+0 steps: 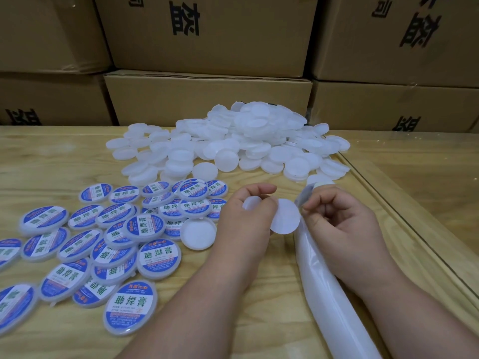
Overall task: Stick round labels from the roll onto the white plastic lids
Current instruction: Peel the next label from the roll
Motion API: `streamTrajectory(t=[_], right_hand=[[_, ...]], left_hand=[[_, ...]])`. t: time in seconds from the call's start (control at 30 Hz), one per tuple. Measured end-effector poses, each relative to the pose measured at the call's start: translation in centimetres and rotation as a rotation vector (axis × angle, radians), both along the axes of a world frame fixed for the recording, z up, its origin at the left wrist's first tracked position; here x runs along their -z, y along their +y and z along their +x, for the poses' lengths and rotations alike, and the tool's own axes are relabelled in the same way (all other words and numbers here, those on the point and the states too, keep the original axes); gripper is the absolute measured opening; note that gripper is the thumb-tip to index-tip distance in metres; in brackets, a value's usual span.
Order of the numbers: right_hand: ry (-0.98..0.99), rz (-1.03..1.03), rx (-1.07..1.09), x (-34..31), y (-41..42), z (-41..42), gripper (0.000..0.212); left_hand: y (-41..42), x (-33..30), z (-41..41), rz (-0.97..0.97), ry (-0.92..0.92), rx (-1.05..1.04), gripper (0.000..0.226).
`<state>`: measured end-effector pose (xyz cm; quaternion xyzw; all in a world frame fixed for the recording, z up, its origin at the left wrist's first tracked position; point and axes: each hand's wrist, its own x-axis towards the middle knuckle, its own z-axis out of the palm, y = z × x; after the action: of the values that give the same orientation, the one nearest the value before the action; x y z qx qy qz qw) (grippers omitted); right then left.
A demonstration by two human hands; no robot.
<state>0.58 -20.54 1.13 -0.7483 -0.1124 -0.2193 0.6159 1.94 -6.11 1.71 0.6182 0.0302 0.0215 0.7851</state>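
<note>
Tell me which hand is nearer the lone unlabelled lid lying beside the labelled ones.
Left. The left hand sits just right of that unlabelled lid, nearly touching it; the right hand is farther right, beyond the round white disc held between both hands.

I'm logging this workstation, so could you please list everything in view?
Plain lids: a large heap, white, far centre of the table.
Labelled lids: a couple dozen, blue-and-white labels, left.
Upturned lid: one, white, beside the labelled ones.
Backing strip: one, white, under the right forearm.
Label: one, white back showing, between the hands.
Boxes: several, brown, stacked behind.
Table: one, light wood.
Left hand: holds a lid.
Right hand: pinches the label.
</note>
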Motion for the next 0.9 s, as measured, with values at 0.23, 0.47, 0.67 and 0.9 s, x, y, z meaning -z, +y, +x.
streamTrajectory(t=[0.23, 0.47, 0.67, 0.9], right_hand=[[-0.016, -0.009, -0.022, -0.1, 0.2, 0.0, 0.034], [0.07, -0.024, -0.048, 0.6, -0.1, 0.1, 0.036], [0.123, 0.014, -0.03, 0.5, -0.1, 0.0, 0.029], [0.272, 0.373, -0.105, -0.6, -0.5, -0.2, 0.004]], left_hand=[[0.0, 0.0, -0.2, 0.012, -0.008, -0.002, 0.021], [0.1, 0.0, -0.1, -0.002, 0.008, 0.02, 0.022], [0.1, -0.4, -0.3, -0.126, -0.001, 0.109, 0.016], [0.6, -0.7, -0.5, -0.383, -0.009, 0.086, 0.02]])
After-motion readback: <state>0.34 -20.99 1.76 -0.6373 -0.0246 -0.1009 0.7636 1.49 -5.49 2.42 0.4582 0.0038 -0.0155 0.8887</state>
